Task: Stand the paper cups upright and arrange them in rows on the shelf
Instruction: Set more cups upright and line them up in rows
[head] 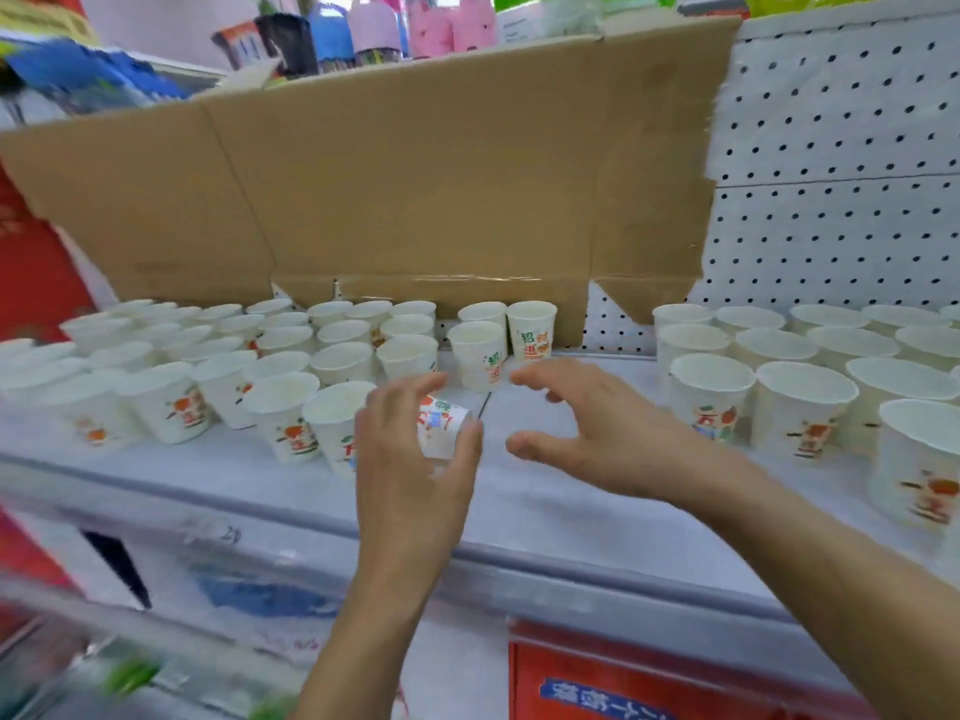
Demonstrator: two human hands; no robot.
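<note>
Cardboard sheet (pixel 415 174): leans upright along the shelf's back edge, covering the left and middle of the back wall.
Pegboard panel (pixel 841 148): white and perforated, bare at the back right corner and showing below the cardboard.
Shelf (pixel 571 506): pale surface carrying the cups, with a bare strip running from back edge to front edge in the middle.
Left block of cups (pixel 208 366): upright white printed paper cups in close rows, filling the shelf's left part from back edge toward the front.
Right block of cups (pixel 800 376): upright cups in rows on the right part, reaching to the right edge.
Back-middle cups (pixel 531 330): a few upright cups near the back edge, between the two blocks.
Right hand (pixel 597 423): hovers over the bare strip, fingers and thumb spread apart, holding nothing, just beside the held cup.
Left hand (pixel 410 459): fingers and thumb curled round the held cup.
Held cup (pixel 441 423): tilted on its side in the left hand, above the bare strip, just right of the left block's front row.
</note>
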